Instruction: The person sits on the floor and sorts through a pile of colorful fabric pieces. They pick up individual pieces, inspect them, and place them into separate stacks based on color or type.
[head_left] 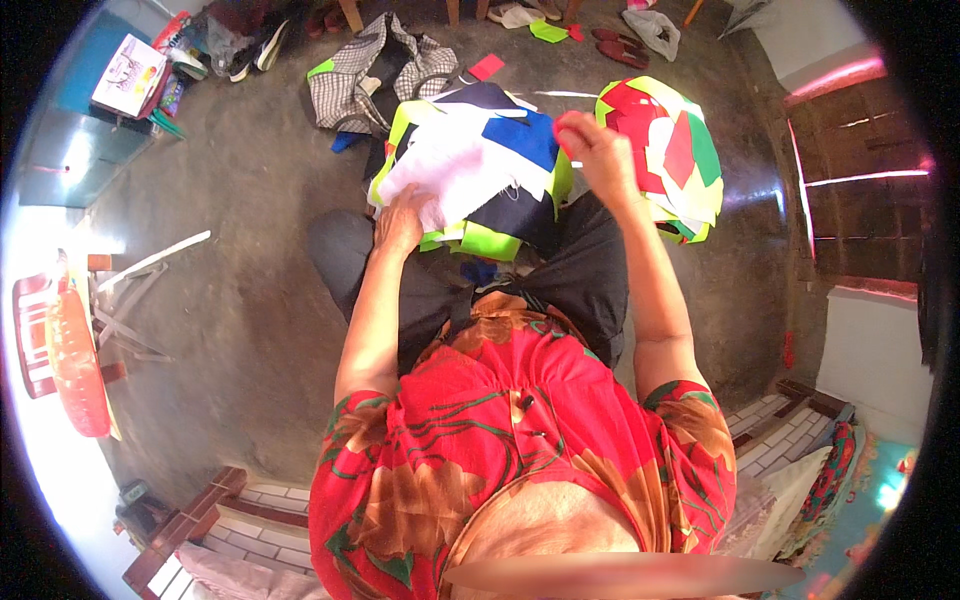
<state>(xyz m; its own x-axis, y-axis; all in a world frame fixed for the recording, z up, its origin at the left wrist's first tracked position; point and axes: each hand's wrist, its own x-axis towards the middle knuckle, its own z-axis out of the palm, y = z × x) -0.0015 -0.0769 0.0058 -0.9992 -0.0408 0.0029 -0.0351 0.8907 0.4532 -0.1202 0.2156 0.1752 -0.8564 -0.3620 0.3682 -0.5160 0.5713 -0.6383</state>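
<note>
Your right hand (597,150) is raised and closed in a pinch on a small red fabric scrap (570,124), held just above the right edge of the patchwork pile (480,170) on your lap. Your left hand (402,222) lies flat on the near-left side of that pile, fingers pressing down on the white piece (440,165). Whether it clamps any cloth I cannot tell; it looks like resting, not gripping.

Step in hand, as I judge it: sorting or placing cut pieces, the red scrap between pile and stack. The next move calls for keeping the pinch light but firm, since a thin scrap slips easily, and keeping the left palm down so the layers under it do not slide off your knees.

Under the pinch, the pile shows blue, white, dark navy and lime-green patches. Just right of the pinch and touching nothing of your hand sits a second stack (665,155) of red, green and pale yellow pieces on the floor.

Farther out, beyond the pile: a checked cloth (365,75) on the floor, a loose red piece (487,67), a loose green piece (547,31). Far left of the left hand, a flat box (130,75) with a white and pink printed face lies on a blue surface. An orange plastic chair (70,360) stands well apart at the left.
</note>
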